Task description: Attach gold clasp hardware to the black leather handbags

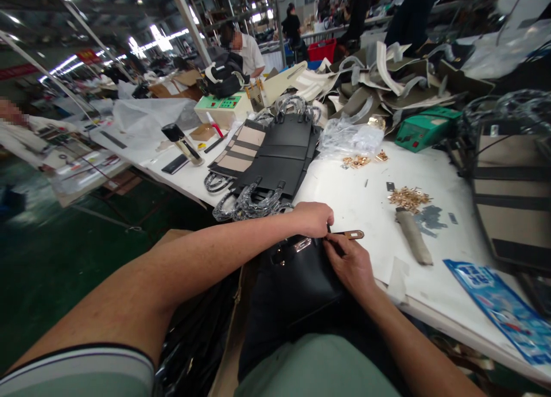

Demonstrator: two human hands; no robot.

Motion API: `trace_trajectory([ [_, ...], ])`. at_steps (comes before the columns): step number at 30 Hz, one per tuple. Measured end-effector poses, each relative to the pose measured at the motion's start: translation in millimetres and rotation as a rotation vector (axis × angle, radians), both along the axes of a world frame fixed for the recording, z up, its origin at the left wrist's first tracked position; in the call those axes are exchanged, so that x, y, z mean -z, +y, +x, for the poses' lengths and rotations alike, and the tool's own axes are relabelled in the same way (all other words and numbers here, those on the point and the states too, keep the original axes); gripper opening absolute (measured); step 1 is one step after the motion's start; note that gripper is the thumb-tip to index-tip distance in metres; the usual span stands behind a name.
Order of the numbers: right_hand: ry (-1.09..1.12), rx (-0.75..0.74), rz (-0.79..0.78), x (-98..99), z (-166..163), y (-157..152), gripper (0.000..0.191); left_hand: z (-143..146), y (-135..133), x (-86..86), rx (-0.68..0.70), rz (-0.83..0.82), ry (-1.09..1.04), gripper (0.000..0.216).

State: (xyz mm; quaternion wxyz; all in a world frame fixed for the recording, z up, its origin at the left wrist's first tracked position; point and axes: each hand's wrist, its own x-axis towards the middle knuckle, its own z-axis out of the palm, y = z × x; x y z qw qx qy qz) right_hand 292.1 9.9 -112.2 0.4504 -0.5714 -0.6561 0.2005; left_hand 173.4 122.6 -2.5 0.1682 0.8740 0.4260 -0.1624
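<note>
As gold-coloured hardware point(408, 199) lies heaped on the counter point(361, 185) to the right, a black bag point(297, 288) sits in your lap at the near edge. Your right hand point(350, 265) pinches a brown strap point(344, 234) at the bag's top; your left hand point(313, 219) curls beside it, its grip hidden and impossible to tell.

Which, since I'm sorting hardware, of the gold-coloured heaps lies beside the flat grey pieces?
The larger heap, at the far end of the grey-brown roll; the smaller gold-coloured clusters lie farther back, beside the clear plastic.
</note>
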Motion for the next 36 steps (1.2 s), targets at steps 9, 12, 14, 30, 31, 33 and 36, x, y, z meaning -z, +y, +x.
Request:
trace_trajectory([
  [9, -0.078, 0.063, -0.104, -2.6, -1.6, 1.8, 0.02, -4.1, 4.4, -0.8, 0.01, -0.005, -0.098, 0.05],
  [12, 0.002, 0.035, -0.07, -4.1, -0.3, -0.3, 0.025, -7.2, 9.8, -6.9, 0.003, -0.084, -0.097, 0.056],
  [14, 0.094, 0.022, -0.024, -5.4, 1.2, -4.2, 0.028, -8.9, 10.7, -13.1, 0.021, -0.12, -0.112, 0.056],
  [30, -0.265, 0.376, 0.12, -10.7, 50.8, 36.3, 0.016, 26.9, -26.9, -25.0, 0.22, 0.572, -0.515, 0.031],
  [31, -0.317, 0.374, 0.091, -9.6, 51.8, 38.5, 0.016, 18.0, -36.2, -14.4, 0.179, 0.532, -0.56, 0.031],
  [33, -0.376, 0.352, 0.044, -9.3, 52.7, 40.2, 0.016, -2.2, -56.2, 11.6, 0.12, 0.432, -0.587, 0.03],
  [36, -0.334, 0.259, 0.004, -15.0, 57.5, 36.5, 0.024, -28.3, -80.8, 49.2, 0.074, 0.32, -0.541, 0.037],
])
